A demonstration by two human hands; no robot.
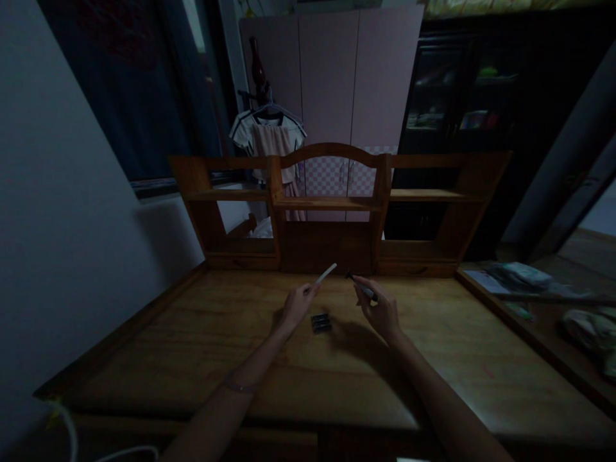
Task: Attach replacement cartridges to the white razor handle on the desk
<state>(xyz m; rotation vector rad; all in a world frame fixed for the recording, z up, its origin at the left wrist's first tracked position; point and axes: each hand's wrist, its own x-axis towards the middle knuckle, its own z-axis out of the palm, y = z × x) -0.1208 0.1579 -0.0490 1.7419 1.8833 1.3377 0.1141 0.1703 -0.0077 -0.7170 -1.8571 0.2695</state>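
Observation:
Over the middle of a wooden desk (202,340), my left hand (296,307) is closed in a pinch on a thin white stick-like piece (326,274) that points up and to the right. A short way to the right, my right hand (380,308) is closed on a dark pen-like object (360,285) whose tip points toward the white piece. The two tips are a little apart. A small dark pack (321,323) lies on the desk between and just below both hands. The room is dim and small details are hard to read.
A wooden shelf hutch (332,205) stands at the desk's back edge. A white wall (58,224) runs along the left. Papers and cloth (524,279) lie on a side surface at the right. A pink wardrobe (346,83) and hanging clothes (269,138) stand behind.

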